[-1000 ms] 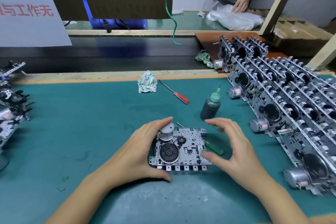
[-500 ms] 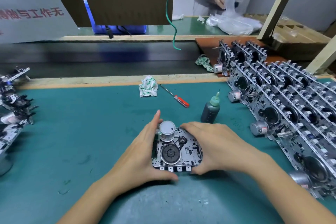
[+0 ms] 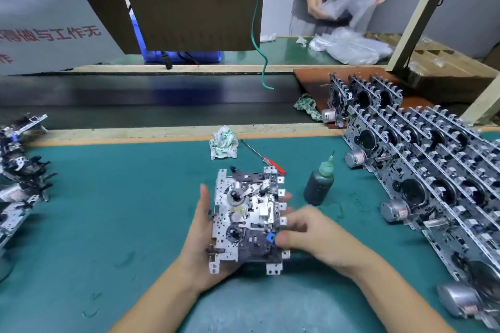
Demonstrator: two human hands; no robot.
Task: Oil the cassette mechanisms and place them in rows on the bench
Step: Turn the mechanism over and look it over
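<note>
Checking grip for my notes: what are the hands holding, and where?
Both hold the cassette mechanism: left hand cradles its left edge, right hand pinches its right edge.

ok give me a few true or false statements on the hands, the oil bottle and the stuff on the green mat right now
1. Both hands hold the metal cassette mechanism off the green mat. True.
2. The right hand grips the dark oil bottle with the green nozzle. False: the bottle stands upright on the mat, untouched.
3. The red-handled screwdriver lies on the mat behind the mechanism. True.
4. The rows of finished mechanisms stand on the person's left. False: they run along the right.
5. The left hand supports the mechanism from its left side and beneath. True.
</note>
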